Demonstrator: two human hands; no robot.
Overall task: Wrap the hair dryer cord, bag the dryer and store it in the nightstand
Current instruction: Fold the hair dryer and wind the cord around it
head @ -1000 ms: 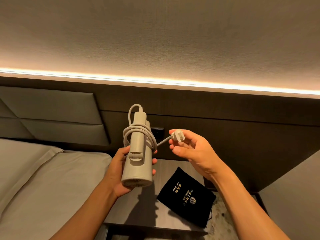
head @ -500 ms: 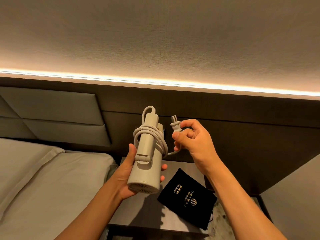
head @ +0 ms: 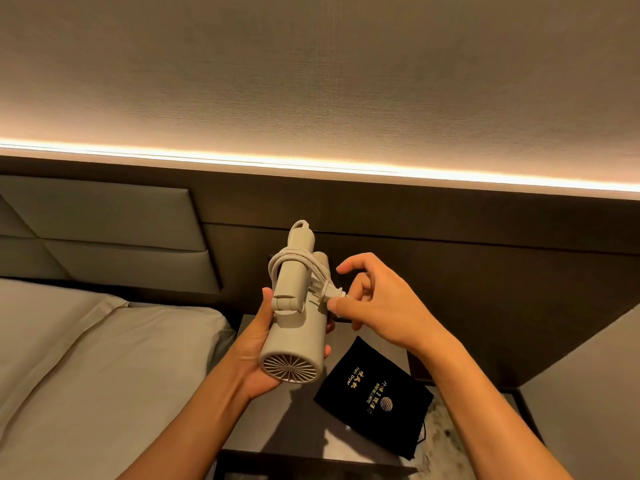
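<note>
My left hand (head: 254,355) grips a folded beige hair dryer (head: 294,344) from below, its fan grille facing me. The cord (head: 294,263) is wound several times around the folded handle and body. My right hand (head: 377,306) pinches the plug (head: 334,294) at the dryer's right side, pressing it against the coils; the other fingers are spread. A black drawstring bag (head: 374,396) with gold lettering lies flat on the nightstand top (head: 287,427), below and right of the dryer.
A bed with grey sheets (head: 97,375) fills the left. A padded headboard (head: 104,233) and dark wall panel (head: 450,271) stand behind, with a light strip above. A grey surface (head: 595,393) rises at the right edge.
My right hand has brought the plug from out at the right up and then down against the dryer's side, taking up the last loose cord. The dryer has shifted slightly right.
</note>
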